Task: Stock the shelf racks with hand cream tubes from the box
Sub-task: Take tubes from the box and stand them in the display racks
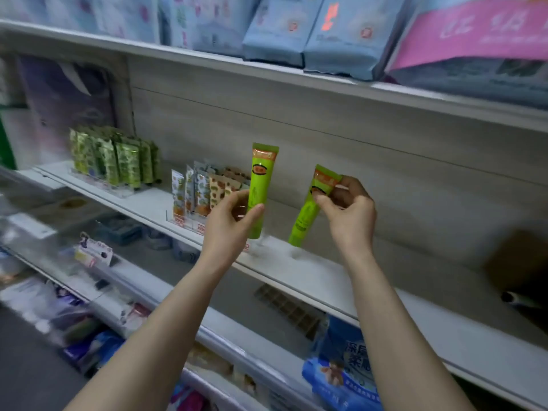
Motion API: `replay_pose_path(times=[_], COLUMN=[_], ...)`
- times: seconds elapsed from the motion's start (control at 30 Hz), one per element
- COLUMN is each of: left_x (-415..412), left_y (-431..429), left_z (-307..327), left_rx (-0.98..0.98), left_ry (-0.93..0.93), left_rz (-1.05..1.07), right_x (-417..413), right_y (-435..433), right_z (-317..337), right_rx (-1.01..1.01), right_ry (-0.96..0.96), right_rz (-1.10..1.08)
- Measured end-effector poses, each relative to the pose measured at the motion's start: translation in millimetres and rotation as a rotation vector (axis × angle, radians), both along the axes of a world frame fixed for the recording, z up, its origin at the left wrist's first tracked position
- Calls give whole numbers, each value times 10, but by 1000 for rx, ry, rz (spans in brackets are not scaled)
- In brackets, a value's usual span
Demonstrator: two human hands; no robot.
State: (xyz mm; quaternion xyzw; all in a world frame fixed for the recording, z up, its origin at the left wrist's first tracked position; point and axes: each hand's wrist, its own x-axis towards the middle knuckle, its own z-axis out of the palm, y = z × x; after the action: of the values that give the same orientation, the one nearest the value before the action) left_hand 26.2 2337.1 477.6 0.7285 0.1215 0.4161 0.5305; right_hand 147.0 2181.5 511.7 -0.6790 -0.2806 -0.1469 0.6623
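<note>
My left hand grips a bright green hand cream tube near its middle and holds it upright, crimped end up, cap just above the white shelf. My right hand pinches the crimped top of a second green tube, which leans to the left with its cap end at the shelf surface. A clear rack on the shelf below the tubes is blurred and hard to make out. The brown box sits on the same shelf at the far right.
Two filled racks stand further left on the shelf: green tubes and patterned tubes. Blue and pink packs fill the shelf above. Lower shelves hold assorted packs, among them a blue bag.
</note>
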Motion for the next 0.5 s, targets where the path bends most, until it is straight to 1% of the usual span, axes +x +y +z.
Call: replay_pose_path(times=[0.13, 0.3, 0.5], left_x=[-78, -148, -88], left_y=[356, 650, 775], left_z=[51, 58, 59], left_rx=[3, -28, -30], left_ry=[-45, -54, -40], left_rz=[-7, -38, -73], right_x=[43, 110, 269], right_y=[350, 628, 827], right_z=[52, 110, 124], right_rx=[35, 72, -19], right_ry=[1, 20, 27], right_rz=[-13, -62, -120])
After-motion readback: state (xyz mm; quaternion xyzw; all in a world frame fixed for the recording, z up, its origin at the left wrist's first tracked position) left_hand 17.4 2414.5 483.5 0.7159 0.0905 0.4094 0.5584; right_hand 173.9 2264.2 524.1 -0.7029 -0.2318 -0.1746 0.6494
